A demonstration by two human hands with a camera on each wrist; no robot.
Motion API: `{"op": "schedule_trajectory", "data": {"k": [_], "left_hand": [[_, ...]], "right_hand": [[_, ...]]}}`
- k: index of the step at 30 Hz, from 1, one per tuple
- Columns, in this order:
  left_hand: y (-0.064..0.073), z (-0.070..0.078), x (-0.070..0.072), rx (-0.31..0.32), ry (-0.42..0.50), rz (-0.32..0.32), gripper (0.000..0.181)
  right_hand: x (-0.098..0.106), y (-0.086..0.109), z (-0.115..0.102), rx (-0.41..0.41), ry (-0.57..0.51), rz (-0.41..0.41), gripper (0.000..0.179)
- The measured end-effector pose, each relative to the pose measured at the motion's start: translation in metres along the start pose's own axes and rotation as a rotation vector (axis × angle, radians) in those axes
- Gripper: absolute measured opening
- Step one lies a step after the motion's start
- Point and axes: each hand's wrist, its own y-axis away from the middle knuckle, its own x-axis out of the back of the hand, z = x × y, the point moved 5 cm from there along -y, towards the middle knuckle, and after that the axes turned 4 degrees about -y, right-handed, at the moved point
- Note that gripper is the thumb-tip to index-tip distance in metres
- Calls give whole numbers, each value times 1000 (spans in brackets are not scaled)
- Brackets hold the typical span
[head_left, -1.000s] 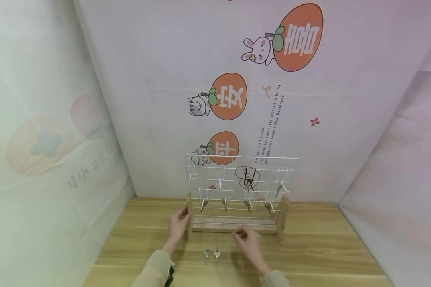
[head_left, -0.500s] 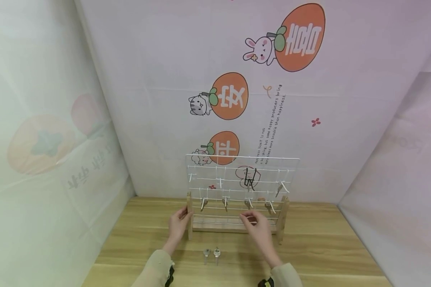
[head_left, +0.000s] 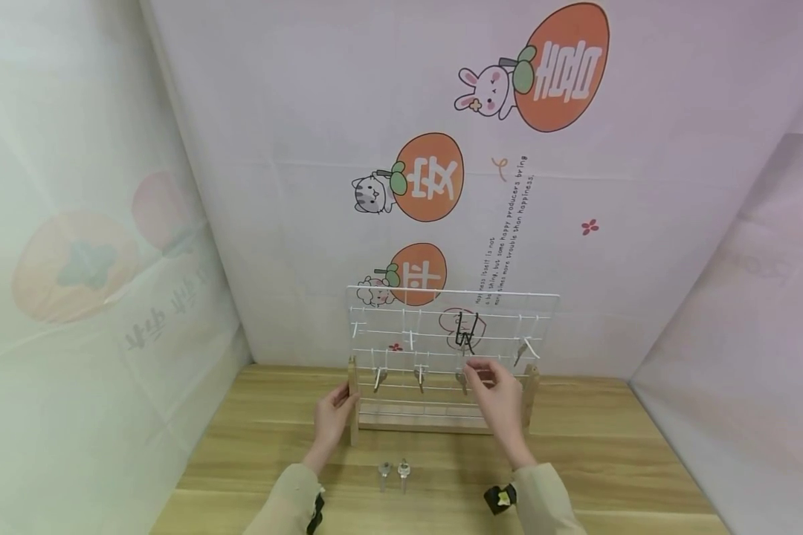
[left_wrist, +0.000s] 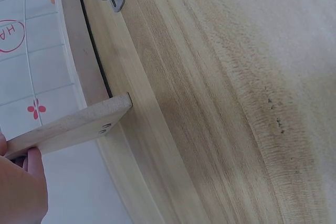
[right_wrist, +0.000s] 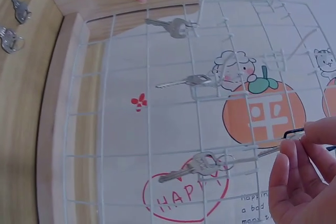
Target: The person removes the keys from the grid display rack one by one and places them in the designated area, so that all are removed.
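My left hand (head_left: 332,417) grips the left wooden upright (head_left: 353,401) of a white wire-grid rack (head_left: 401,401); in the left wrist view its fingers hold that board's edge. My right hand (head_left: 500,397) is raised in front of the rack's right half. In the right wrist view, its thumb and fingers close at a black hook (right_wrist: 292,132), around the head of a key (right_wrist: 269,152) whose blade sticks out. Several other keys hang from white hooks, among them one key (right_wrist: 197,167) just below the hand. The two upper-left hooks (head_left: 411,340) carry no key.
Two loose keys, a left key (head_left: 384,472) and a right key (head_left: 404,472), lie on the wood-grain table (head_left: 274,446) before the rack. A printed cloth (head_left: 308,223) stands behind, with pale cloth walls on both sides.
My right hand has risen from low near the table, up and slightly right, to the black hook. My left hand stays on the upright; the two table keys have not moved.
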Motion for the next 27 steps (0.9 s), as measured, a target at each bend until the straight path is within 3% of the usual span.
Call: {"op": "schedule_trajectory", "data": {"k": [15,24,27], "left_hand": [[0,-1,0,2,-10,1,37],[7,20,1,-7,-17,-4,36],[6,16,0,-3,-22,0,36]], "right_hand": [[2,-25,-9,-34,-6,15,18],[0,-32,-9,-44,-4,3,20],[0,-33,-9,-48,8,-3,19]]}}
